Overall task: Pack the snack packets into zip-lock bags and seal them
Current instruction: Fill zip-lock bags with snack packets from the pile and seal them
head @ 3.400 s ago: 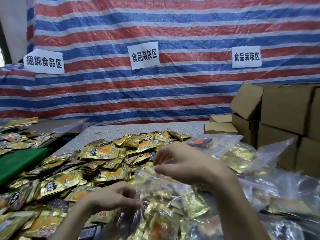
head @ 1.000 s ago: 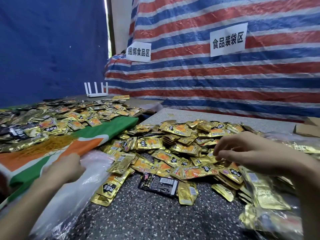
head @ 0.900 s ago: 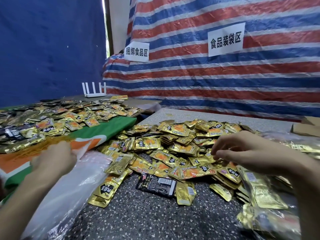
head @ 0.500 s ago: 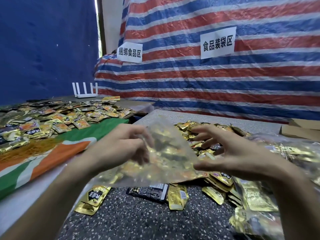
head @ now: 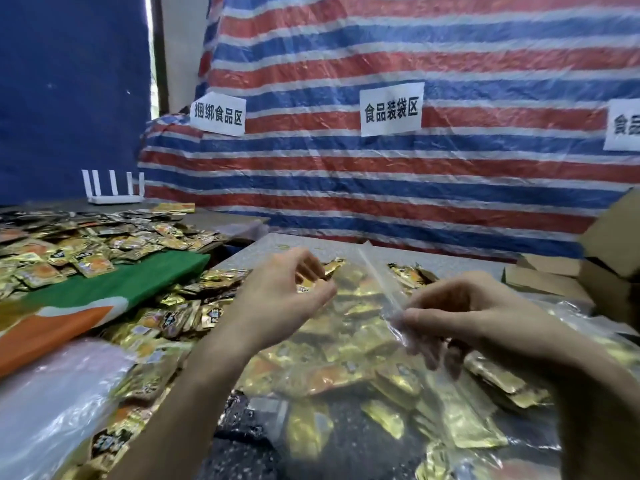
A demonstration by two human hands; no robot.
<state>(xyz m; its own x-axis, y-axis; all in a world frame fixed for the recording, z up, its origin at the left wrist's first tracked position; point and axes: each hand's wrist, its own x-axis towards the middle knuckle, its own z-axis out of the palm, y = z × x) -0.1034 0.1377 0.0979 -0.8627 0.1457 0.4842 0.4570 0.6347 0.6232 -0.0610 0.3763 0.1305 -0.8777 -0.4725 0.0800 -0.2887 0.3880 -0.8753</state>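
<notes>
Pinching the zip strip of a clear zip-lock bag [head: 346, 358] between thumb and fingers, the right hand [head: 478, 317] sits apart from the left hand [head: 277, 299], which has its fingers curled and looks to be nipping the opposite lip. The bag hangs just over the snack packets [head: 180, 317] heaped on the counter [head: 242, 459]. That film's slippery, so if one pinch catches both lips the mouth won't open, or it slips and drops onto the pile. Half a second back the right hand was splayed, only reaching, and the left held the bag higher.
</notes>
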